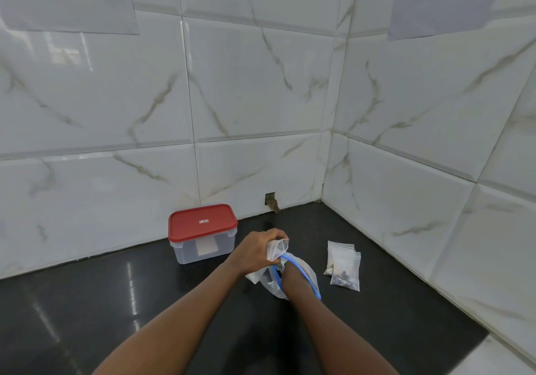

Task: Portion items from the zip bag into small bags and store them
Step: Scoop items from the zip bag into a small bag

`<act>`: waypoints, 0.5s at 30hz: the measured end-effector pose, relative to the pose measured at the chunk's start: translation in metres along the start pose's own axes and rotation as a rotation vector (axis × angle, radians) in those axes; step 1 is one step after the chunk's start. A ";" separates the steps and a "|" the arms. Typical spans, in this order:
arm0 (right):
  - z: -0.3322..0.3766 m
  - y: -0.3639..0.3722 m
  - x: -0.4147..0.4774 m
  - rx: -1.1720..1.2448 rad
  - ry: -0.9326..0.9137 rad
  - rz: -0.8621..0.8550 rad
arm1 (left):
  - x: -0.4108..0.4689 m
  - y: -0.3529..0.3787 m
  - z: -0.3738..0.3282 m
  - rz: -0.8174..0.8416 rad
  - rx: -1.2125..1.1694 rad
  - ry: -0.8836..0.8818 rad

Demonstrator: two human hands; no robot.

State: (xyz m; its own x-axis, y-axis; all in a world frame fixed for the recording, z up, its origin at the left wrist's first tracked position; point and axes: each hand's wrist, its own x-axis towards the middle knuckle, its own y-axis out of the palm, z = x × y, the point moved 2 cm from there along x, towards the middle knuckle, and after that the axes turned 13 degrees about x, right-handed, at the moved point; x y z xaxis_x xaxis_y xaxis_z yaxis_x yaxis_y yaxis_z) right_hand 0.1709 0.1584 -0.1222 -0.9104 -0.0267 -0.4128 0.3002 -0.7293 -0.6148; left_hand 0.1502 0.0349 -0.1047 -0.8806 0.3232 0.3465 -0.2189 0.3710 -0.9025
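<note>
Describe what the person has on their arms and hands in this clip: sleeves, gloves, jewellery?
Both forearms are bare as far as the frame shows: no sleeves, gloves, watch or wristband. The left hand is ungloved; a small pale glint near a knuckle could be a ring, but it is too small to tell. The right hand is hidden inside the zip bag, so only its bare forearm shows.

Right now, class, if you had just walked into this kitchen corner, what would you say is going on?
A person is portioning at a black counter. The left hand holds a small clear bag open above the blue-rimmed zip bag, and the right hand is reaching inside that zip bag, hidden from view. Two filled small bags lie to the right. A clear container with a red lid on stands closed near the wall.
</note>
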 end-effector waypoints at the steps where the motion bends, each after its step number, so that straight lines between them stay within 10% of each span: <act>1: 0.001 0.001 -0.001 0.008 -0.004 0.007 | 0.000 0.001 0.000 0.006 0.014 0.012; 15: 0.003 0.000 -0.004 0.107 -0.088 -0.015 | 0.009 0.007 -0.009 0.039 -0.025 -0.018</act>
State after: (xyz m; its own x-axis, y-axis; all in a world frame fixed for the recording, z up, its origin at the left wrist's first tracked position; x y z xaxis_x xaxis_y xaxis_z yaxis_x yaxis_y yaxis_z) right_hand 0.1736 0.1569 -0.1187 -0.9376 -0.0717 -0.3402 0.2583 -0.7986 -0.5436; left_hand 0.1448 0.0481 -0.1057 -0.8956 0.3225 0.3064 -0.1741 0.3797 -0.9086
